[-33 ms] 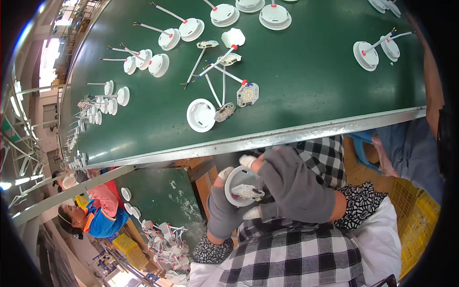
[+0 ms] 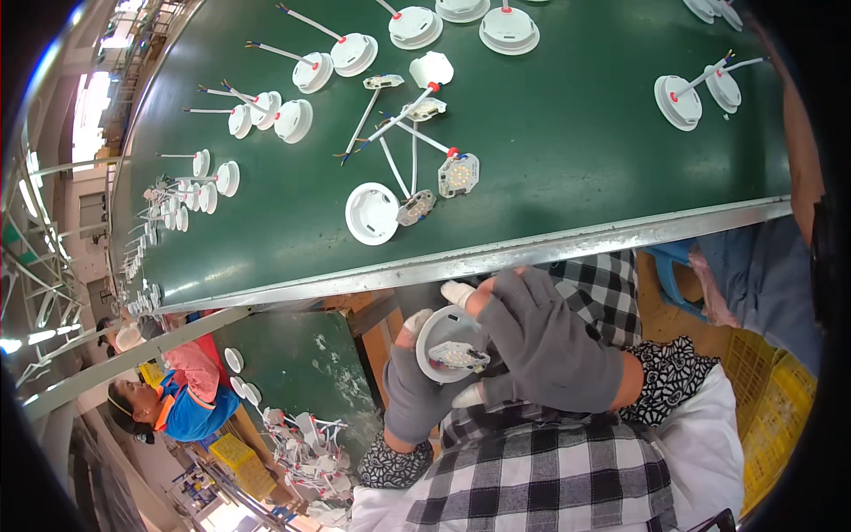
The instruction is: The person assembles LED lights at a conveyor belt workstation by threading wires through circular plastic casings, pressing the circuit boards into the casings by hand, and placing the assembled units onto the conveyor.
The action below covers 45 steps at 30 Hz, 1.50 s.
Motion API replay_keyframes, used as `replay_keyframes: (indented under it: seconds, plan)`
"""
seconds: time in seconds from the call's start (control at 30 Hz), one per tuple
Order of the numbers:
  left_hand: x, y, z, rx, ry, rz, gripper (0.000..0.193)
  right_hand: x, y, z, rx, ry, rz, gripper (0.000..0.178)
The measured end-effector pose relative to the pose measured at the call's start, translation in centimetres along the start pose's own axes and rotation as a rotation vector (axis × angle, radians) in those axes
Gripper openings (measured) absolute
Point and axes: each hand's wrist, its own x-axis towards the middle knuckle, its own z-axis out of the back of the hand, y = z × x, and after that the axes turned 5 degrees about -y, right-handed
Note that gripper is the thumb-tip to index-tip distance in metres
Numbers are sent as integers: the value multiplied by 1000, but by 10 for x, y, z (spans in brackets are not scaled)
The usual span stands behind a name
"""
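Over my lap, below the bench edge, my left hand [image 2: 413,390] is closed around the rim of a round white lamp housing [image 2: 432,330]. A small LED board [image 2: 458,355] lies tilted inside that housing. At its right side is my right hand [image 2: 551,341], with forefinger and thumb apart, one by the top rim and the other by the lower rim. Whether these fingertips press on the rim I cannot tell. Both hands wear grey fingerless gloves, and white coverings wrap some fingertips.
On the green bench [image 2: 567,151] lie an open white housing [image 2: 372,214], several wired LED boards [image 2: 459,176] and many wired white lamps [image 2: 510,32]. A metal edge [image 2: 496,257] runs along its front. A co-worker [image 2: 182,399] sits at left; yellow crates [image 2: 780,417] stand at right.
My right hand's fingers have straightened and spread slightly, with the forefinger a little higher. My left hand and the housing have stayed nearly still.
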Motion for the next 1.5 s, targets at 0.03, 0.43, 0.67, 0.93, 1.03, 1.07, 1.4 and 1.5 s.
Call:
replay_keyframes:
  seconds: [0.03,0.43,0.67,0.93,1.03,1.07,1.4,1.5]
  plan:
    - [0,-2,0,-31,0,41,86,-1,0,-3,-45,89,-9,71]
    - [-2,10,36,-123,342,171,60,-7,2,-3,12,175,-57,92]
    - [-7,27,28,-462,311,64,42,-11,10,1,8,279,-113,95]
    - [-14,44,25,-779,280,350,29,-2,9,8,41,323,-118,89]
    - [-20,47,27,-973,323,390,28,-5,9,8,61,343,-119,89]
    - [-21,46,27,-975,317,389,28,-6,10,8,63,331,-119,89]
    - [-3,-3,29,-681,538,466,18,-7,-14,26,234,465,-164,111]
    - [3,-22,30,-511,586,410,17,-17,-10,11,227,683,-227,104]
